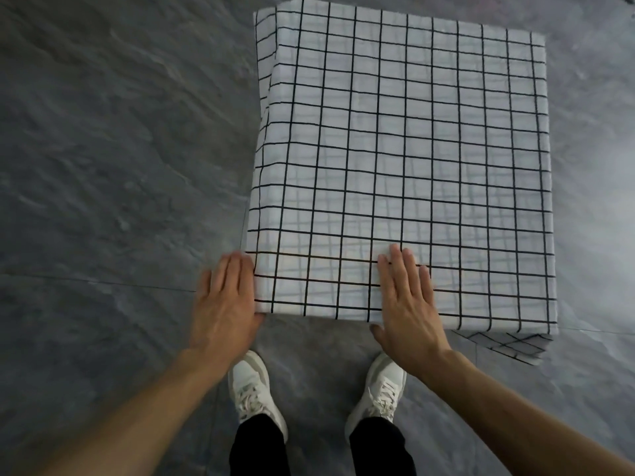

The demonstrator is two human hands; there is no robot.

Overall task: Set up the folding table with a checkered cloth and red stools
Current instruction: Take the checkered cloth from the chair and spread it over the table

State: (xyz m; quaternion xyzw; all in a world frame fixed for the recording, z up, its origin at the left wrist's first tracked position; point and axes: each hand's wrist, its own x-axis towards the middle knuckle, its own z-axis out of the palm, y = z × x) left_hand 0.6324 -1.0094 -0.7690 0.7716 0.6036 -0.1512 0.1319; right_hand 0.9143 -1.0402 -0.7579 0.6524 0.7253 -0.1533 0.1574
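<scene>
A white cloth with a thin black grid covered the whole square counter, its edges hanging down the sides and a corner drooping at the near right. The right hand lay flat on the cloth near the front edge, fingers spread. The left hand pressed open against the near left corner. Below, 2 white sneakers stood on grey stone-textured floor.

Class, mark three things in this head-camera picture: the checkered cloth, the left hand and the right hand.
checkered cloth (412,149): head view, middle of its flat top.
left hand (225,304): head view, back of the hand.
right hand (409,304): head view, back of the hand.
</scene>
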